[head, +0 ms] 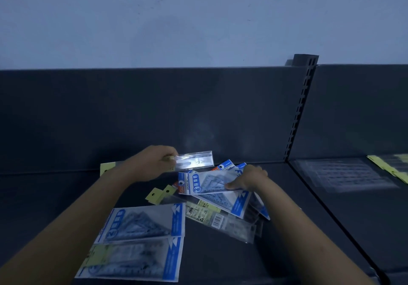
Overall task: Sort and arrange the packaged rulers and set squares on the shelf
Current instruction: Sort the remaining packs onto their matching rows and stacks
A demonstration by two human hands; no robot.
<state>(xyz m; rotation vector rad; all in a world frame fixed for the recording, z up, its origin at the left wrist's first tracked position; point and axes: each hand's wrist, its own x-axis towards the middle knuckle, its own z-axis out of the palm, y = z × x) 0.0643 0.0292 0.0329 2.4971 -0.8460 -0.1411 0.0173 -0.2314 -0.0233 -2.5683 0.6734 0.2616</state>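
Observation:
My left hand holds a clear packaged ruler with a yellow header, lifted above the dark shelf near the back panel. My right hand grips a blue-and-white set square pack on top of a loose heap. Beneath it lie more set square packs and clear ruler packs with yellow labels. Two set square packs lie flat at the front left, under my left forearm. Yellow header tabs stick out at the heap's left.
The dark back panel rises behind the heap. A slotted upright post divides this shelf from the neighbouring one on the right, where clear packs and yellow-edged packs lie. A yellow tab sits at the back left.

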